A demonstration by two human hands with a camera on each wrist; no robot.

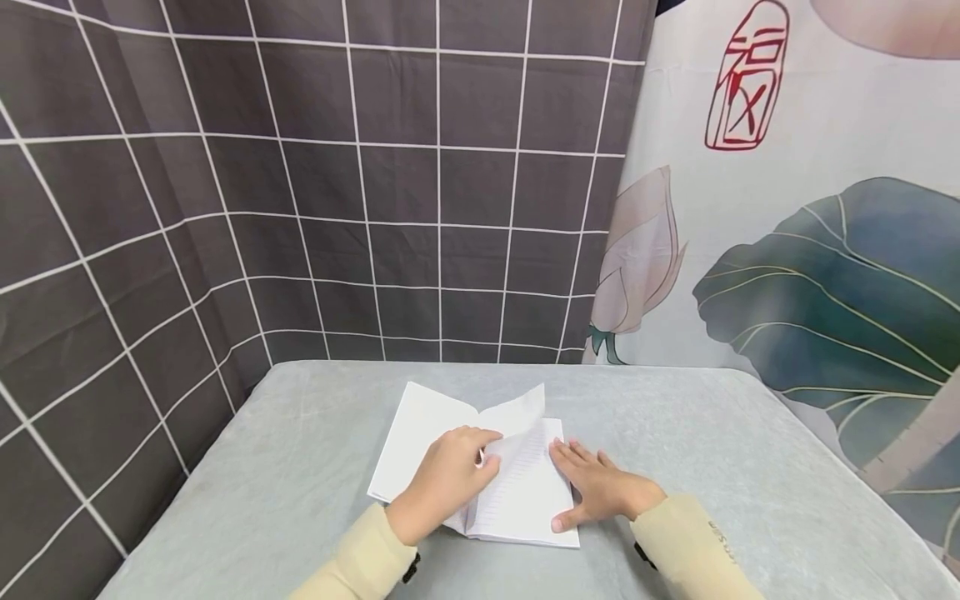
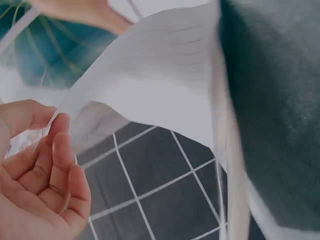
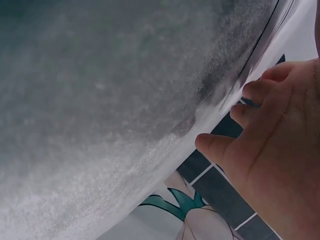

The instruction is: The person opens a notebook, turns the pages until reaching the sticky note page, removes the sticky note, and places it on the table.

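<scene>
An open notebook (image 1: 532, 512) with white, lined pages lies on the cloth-covered table. My left hand (image 1: 447, 473), over the left half and the spine, pinches a loose page (image 1: 519, 412) between thumb and forefinger. In the left wrist view that lined page (image 2: 150, 75) stands raised and curved, its edge at the fingertips, while the other fingers (image 2: 77, 192) curl loosely. On the notebook's right edge rests my right hand (image 1: 603, 490), its fingers spread and thumb near the lower corner. The right wrist view shows the right hand (image 3: 280, 135) with fairly straight fingers.
A pale grey cloth covers the table (image 1: 300, 467). Behind and to the left hangs a dark curtain (image 1: 397, 192) with a white grid. At the right is a light curtain (image 1: 675, 108) printed with a lotus bud and large leaves.
</scene>
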